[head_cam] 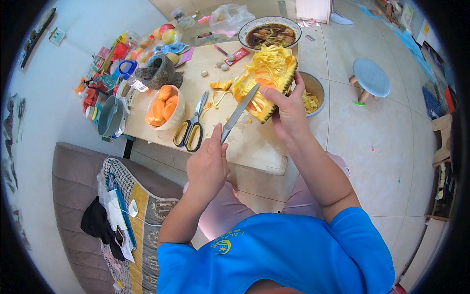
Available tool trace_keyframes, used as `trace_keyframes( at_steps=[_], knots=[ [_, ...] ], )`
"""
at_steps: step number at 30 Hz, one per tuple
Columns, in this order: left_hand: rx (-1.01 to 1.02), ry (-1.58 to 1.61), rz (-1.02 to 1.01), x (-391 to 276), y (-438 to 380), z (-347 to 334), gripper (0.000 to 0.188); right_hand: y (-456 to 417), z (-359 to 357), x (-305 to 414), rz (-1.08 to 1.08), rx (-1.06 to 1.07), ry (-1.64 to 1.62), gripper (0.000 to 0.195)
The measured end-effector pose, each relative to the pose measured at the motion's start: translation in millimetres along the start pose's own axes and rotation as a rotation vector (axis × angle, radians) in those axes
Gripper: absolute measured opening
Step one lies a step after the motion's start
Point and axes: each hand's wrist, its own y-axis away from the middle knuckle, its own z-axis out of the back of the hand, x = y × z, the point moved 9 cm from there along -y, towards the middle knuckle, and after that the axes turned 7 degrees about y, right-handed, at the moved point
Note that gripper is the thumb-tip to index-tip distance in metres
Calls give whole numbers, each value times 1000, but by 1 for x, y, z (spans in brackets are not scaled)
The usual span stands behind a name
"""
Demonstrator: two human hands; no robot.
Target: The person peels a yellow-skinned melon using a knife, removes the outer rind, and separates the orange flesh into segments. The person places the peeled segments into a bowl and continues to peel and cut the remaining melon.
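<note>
My left hand (209, 165) is closed round the handle of a kitchen knife (240, 114). The blade slants up and right, its tip at the yellow inner fibres of a jackfruit piece (270, 77). My right hand (290, 106) grips that piece by its spiny rind, thumb on the flesh side, other fingers partly hidden behind. Below it lies a wooden board (253, 154) with a wet patch and fruit scraps (220, 85). Scissors (192, 125) with black and yellow handles rest left of the knife. Beside them, a pale bowl (178, 119) holds several orange jackfruit pods (158, 109).
A stone mortar (159, 71), a blue-capped bottle (132, 75) and bagged fruit (165, 35) are at the back left. Several seeds (204, 73) lie near a red packet (237, 56). A bowl of dark food (270, 35) stands behind; a scrap bucket (318, 92) and a stool (371, 77) are right.
</note>
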Motion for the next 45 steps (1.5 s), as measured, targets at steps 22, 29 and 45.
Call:
trace_keyframes(
  at_steps=[22, 29, 45],
  knots=[
    [-51, -234, -79, 12, 18, 16, 55, 6, -5, 5, -90, 49, 1, 91],
    [-110, -279, -129, 16, 21, 18, 56, 6, -6, 3, -104, 54, 38, 90],
    [11, -129, 20, 5, -10, 5, 51, 15, -8, -17, -134, 61, 20, 89]
  ],
)
